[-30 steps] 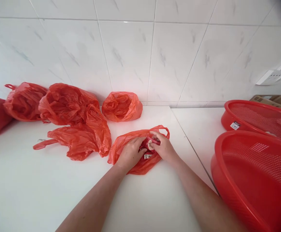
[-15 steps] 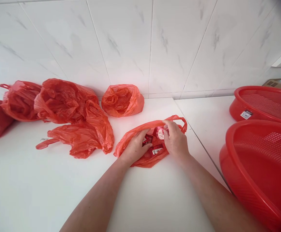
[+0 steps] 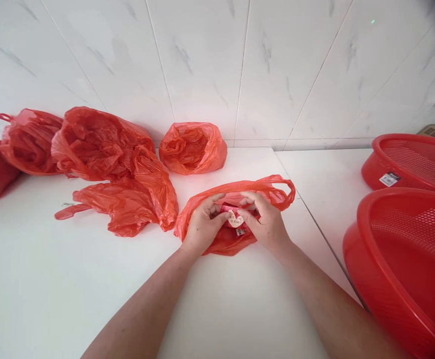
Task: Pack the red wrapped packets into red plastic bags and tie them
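Inside the opening of a red plastic bag [image 3: 229, 247], my left hand [image 3: 202, 227] and my right hand [image 3: 265, 222] pinch a small red packet [image 3: 235, 218] from both sides. A whitish heart-shaped patch with writing shows on the packet between my thumbs. Below it, part of another small packet [image 3: 240, 232] with a white printed label is visible in the bag. The bag lies on the white tabletop [image 3: 236, 304] with its mouth towards me, and its handle loop sticks out to the right. My fingers hide much of the contents.
Several crumpled red plastic bags [image 3: 94, 144] stand along the tiled wall on the left. Another red bag [image 3: 195, 149] is behind the one I reach into. Two red perforated plastic baskets [image 3: 374, 249] stand at the right, beyond a seam in the tabletop.
My left hand has come off the bag's inside to meet my right hand. The heart-marked packet has moved left and now sits between both hands. The view has shifted slightly.
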### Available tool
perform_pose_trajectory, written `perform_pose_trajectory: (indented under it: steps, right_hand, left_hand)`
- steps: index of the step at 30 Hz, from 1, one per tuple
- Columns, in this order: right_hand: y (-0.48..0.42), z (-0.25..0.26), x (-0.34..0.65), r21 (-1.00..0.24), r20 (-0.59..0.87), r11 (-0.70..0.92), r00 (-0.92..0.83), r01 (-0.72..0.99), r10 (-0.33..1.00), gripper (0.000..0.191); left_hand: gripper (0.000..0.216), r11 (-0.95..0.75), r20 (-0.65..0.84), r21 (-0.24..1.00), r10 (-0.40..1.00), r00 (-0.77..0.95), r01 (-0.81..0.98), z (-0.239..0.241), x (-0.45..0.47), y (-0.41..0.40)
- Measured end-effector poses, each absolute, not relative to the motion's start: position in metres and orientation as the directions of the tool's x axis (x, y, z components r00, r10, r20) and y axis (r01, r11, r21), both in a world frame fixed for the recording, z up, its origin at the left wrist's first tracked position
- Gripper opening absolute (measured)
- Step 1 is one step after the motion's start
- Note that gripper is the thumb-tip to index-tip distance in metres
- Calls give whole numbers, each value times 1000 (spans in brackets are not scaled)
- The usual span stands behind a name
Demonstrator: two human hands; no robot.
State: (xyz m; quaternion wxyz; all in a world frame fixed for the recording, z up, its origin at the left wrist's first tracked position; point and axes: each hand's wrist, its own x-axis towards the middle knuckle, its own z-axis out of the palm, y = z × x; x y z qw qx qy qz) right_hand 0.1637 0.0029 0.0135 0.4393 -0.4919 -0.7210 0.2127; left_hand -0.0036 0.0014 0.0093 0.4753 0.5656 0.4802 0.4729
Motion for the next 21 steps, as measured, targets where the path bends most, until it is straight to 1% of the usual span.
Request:
perform_pose_trajectory:
  steps: [4, 6, 8, 12, 15, 17, 21]
  right_hand:
    - [5, 21, 175, -696, 225, 302, -202, 651, 953, 30]
    - [4, 24, 179, -707, 146, 256, -218, 659, 965, 31]
    - [1, 25, 182, -730, 98, 227, -231, 645, 968, 33]
    - [-4, 20, 183, -771, 71, 229, -277, 595, 958, 33]
    - [-4, 17, 183, -789, 67, 215, -268, 575, 961, 30]
    - [-4, 17, 182, -811, 67, 197, -248, 551, 966, 28]
    - [-5, 23, 180, -884, 56, 154, -228, 441, 972, 26]
  left_hand:
    - [44, -40, 39, 999, 999, -7, -30, 10, -9, 6]
    - [41, -34, 33, 998, 999, -23, -60, 11, -11, 7]
    - [39, -29, 27, 997, 999, -22, -67, 11, -12, 7]
    - [34, -24, 24, 998, 1000, 0, -59, 12, -11, 7]
    - [32, -17, 19, 997, 1000, 22, -69, 11, -9, 5]
    - [32, -3, 8, 994, 999, 43, -113, 11, -9, 5]
    - [37, 47, -32, 976, 997, 75, -212, 10, -8, 3]
